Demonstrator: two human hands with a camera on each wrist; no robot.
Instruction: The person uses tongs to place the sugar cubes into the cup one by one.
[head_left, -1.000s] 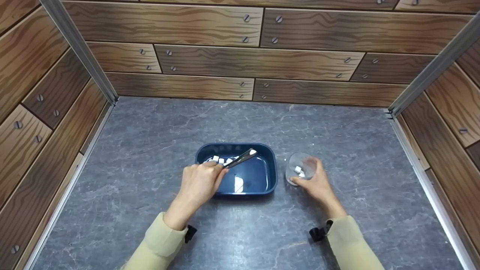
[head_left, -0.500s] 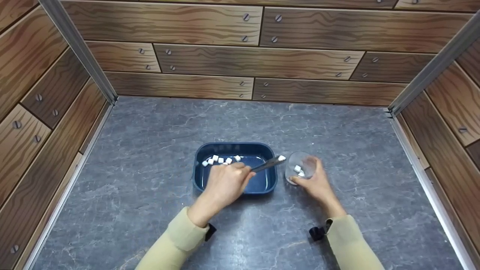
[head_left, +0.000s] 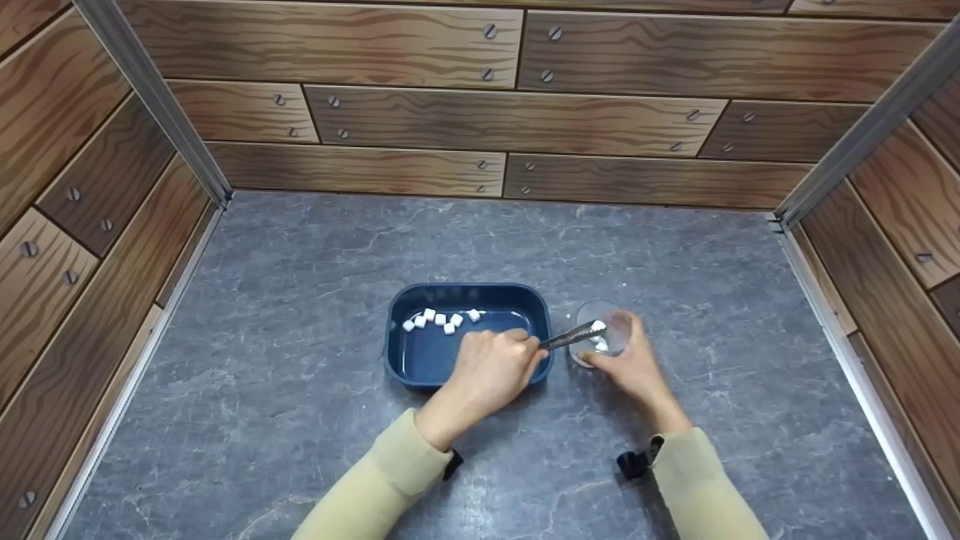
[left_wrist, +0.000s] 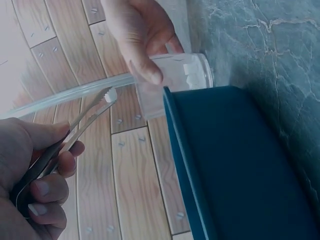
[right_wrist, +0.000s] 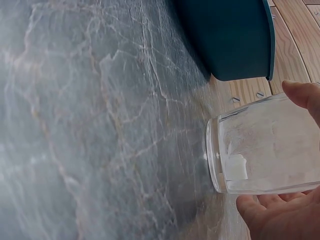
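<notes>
My left hand (head_left: 495, 371) grips metal tongs (head_left: 568, 337), thumb on one arm and fingers on the other in the left wrist view. A white cube (left_wrist: 111, 95) is pinched between the toothed tips. In the head view those tips overlap the mouth of a clear cup (right_wrist: 270, 145). My right hand (head_left: 630, 367) holds that cup around its side, thumb and fingers on opposite walls, its base at the tabletop. White cubes (right_wrist: 236, 167) lie at the bottom of the cup. Beneath my left hand is a dark blue tub (head_left: 420, 375) with several white cubes (head_left: 440, 319) along its far left part.
The tub's right wall (left_wrist: 215, 150) stands close beside the cup, under the left forearm's reach. Grey marbled tabletop (head_left: 315, 262) surrounds both. Wood-patterned panels (head_left: 420, 120) with metal corner strips close off the back and the sides.
My left hand has moved right across the tub, carrying the tongs and their cube from above the tub to over the cup. My right hand and the cup have stayed in place.
</notes>
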